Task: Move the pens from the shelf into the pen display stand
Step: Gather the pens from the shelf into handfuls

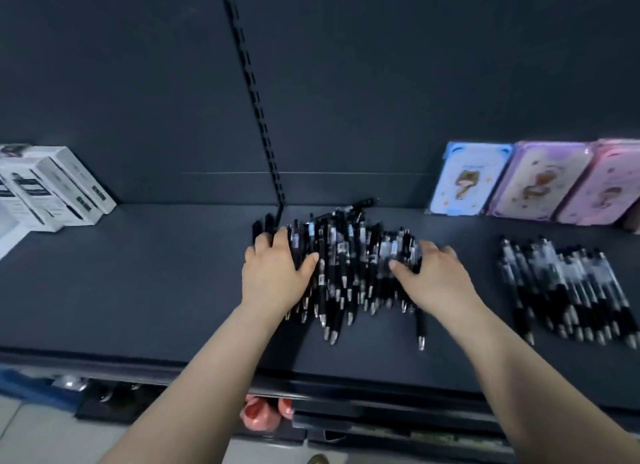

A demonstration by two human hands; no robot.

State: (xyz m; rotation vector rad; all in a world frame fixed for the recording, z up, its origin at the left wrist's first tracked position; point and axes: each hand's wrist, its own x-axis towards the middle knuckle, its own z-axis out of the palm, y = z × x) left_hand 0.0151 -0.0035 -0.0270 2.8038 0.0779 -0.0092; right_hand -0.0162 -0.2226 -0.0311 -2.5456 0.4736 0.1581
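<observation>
black pens are heaped on the shelf, left hand is laid spread on the heap's 9 o'clock edge, right hand is pressed on at 3 o'clock, spread too

— Where does the camera sit?
— On my head. It is the one view, wide-angle, facing forward and down along my forearms onto the shelf.
— How near is it?
— Close. My arms rise from the bottom edge, and my left hand and right hand rest mid-frame on the pile of pens.
— How much shows at the sides?
— Plenty. The dark back panel fills the upper half. White boxes sit far left, pastel cases far right, and a strip of floor shows below the shelf's front lip at lower left.
</observation>
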